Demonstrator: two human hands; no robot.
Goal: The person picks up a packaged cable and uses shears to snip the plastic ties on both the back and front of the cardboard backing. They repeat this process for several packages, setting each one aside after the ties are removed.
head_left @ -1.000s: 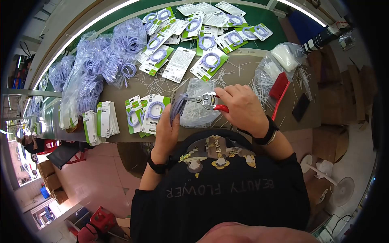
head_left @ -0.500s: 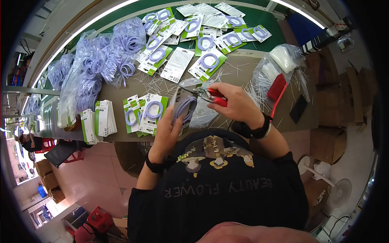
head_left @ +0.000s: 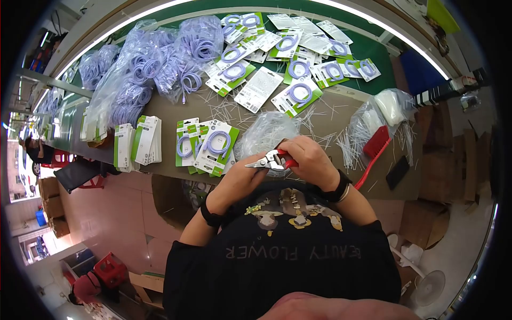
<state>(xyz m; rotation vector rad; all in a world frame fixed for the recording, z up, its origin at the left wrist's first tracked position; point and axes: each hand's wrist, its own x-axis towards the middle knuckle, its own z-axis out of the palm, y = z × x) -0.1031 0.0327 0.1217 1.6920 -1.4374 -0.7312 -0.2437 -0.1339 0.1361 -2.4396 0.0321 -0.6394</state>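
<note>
Red-handled pliers are in my right hand, its fingers wrapped round the handles and the metal jaws pointing left. Close by on the left is my left hand, under the jaws with its fingers bent; what it holds, if anything, is hidden. Just beyond both hands lies a clear plastic bag. Left of it, carded purple cables overlap near the table's front edge.
Bagged purple cable coils fill the back left. More cards spread across the back. Upright card stacks stand front left. A red brush, a bag of ties and a black phone lie right.
The card with a purple cable no longer shows in my left hand. Both hands have moved nearer my body and closer together, and the camera view has shifted.
</note>
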